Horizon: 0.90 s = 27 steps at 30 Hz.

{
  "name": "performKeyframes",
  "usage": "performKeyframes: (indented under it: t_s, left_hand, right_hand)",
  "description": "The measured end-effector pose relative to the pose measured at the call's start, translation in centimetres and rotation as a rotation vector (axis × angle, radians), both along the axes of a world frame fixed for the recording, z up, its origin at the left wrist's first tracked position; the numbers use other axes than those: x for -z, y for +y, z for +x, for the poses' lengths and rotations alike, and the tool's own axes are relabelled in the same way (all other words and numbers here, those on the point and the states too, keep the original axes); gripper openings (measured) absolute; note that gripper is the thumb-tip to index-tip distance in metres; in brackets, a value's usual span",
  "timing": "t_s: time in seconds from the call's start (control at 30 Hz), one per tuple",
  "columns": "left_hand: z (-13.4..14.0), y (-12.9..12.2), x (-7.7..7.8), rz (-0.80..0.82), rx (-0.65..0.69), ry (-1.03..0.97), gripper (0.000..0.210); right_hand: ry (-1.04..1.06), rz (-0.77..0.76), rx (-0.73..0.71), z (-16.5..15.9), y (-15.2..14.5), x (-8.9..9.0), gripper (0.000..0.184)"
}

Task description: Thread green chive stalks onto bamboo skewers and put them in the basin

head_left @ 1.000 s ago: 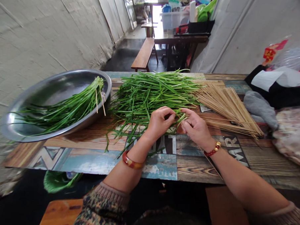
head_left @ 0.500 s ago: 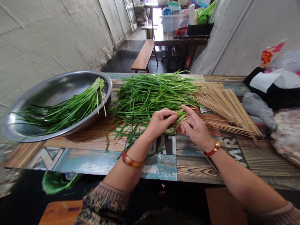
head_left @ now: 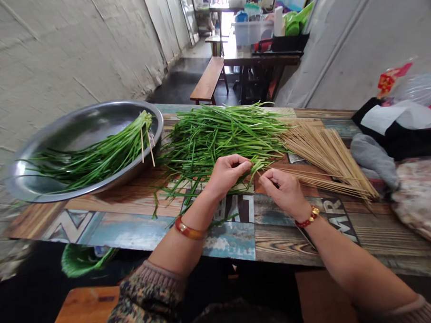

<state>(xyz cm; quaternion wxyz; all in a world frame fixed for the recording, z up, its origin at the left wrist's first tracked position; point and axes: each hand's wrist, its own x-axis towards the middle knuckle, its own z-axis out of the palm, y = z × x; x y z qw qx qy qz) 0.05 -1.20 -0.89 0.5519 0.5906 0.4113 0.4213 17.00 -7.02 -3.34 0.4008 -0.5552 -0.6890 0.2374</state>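
Note:
My left hand [head_left: 232, 172] is closed in a pinch on a small bunch of garlic chives [head_left: 256, 164], their pale stem ends pointing right. Just to its right, my right hand [head_left: 283, 187] has its fingers pinched on a thin bamboo skewer [head_left: 306, 236], whose lower end shows beneath the wrist; the part inside the fingers is hidden. Behind both hands lies a loose pile of chives [head_left: 221, 128]. A fan of bamboo skewers [head_left: 329, 151] rests right of the pile. Chives threaded on skewers [head_left: 108, 152] lie in a metal basin [head_left: 32, 141] at the left.
The patterned wooden table [head_left: 219, 242] carries a grey cloth-like bundle [head_left: 372, 157] and a clear bag of pale pieces [head_left: 420, 195] at the right. Under its front left edge is a green plastic bag [head_left: 79, 260]. A bench [head_left: 208, 81] stands beyond, beside a wall.
My right index finger, stretched out before, has curled in to a pinch, and the right hand sits slightly lower. My left hand keeps its pinch on the chives.

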Motion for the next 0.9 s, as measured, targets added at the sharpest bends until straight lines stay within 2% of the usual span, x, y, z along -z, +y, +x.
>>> performKeyframes:
  t_s: [0.33, 0.43, 0.53, 0.73, 0.9]
  left_hand:
    - [0.05, 0.0, -0.1, 0.087, 0.064, 0.079, 0.02]
    - [0.26, -0.17, -0.03, 0.093, 0.127, 0.076, 0.02]
    - [0.48, -0.39, -0.03, 0.101, 0.197, 0.081, 0.02]
    - [0.35, -0.34, -0.12, 0.15, 0.253, 0.164, 0.018]
    - [0.29, -0.27, 0.0, 0.135, 0.238, 0.172, 0.021]
  right_hand:
    - [-0.037, 0.069, 0.046, -0.35, 0.07, -0.01, 0.023]
    - [-0.021, 0.084, 0.045, -0.57, 0.07, -0.01, 0.024]
    - [0.032, 0.054, 0.036, -0.69, 0.15, 0.02, 0.026]
    - [0.103, -0.008, 0.009, -0.42, 0.38, 0.12, 0.027]
    - [0.165, -0.114, -0.025, -0.26, 0.44, 0.41, 0.025]
